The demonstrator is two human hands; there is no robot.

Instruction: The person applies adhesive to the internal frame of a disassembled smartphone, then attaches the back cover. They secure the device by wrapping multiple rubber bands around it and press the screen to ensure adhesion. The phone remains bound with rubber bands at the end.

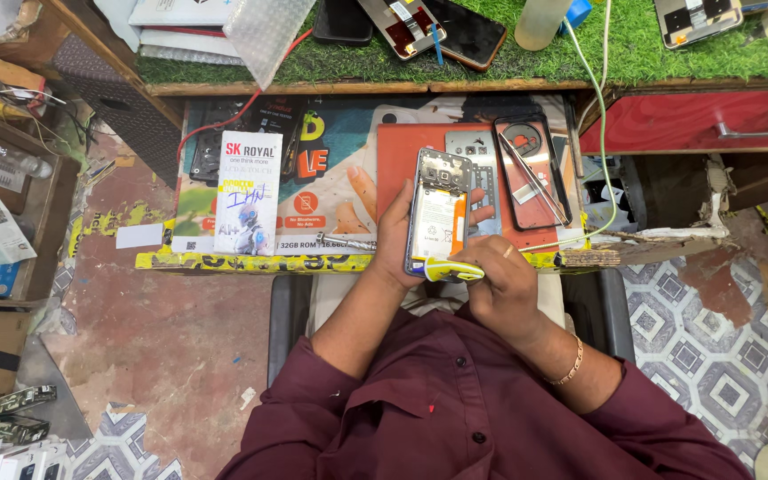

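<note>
On the worktop, a white printed card stands leftmost. The left hand curls closed around an opened smartphone with exposed white battery, held upright just above the worktop's front edge. The right hand, fist-like, grips a yellow-and-white handled tool touching the phone's lower end. Further right lie a detached black phone frame and metal tweezers.
</note>
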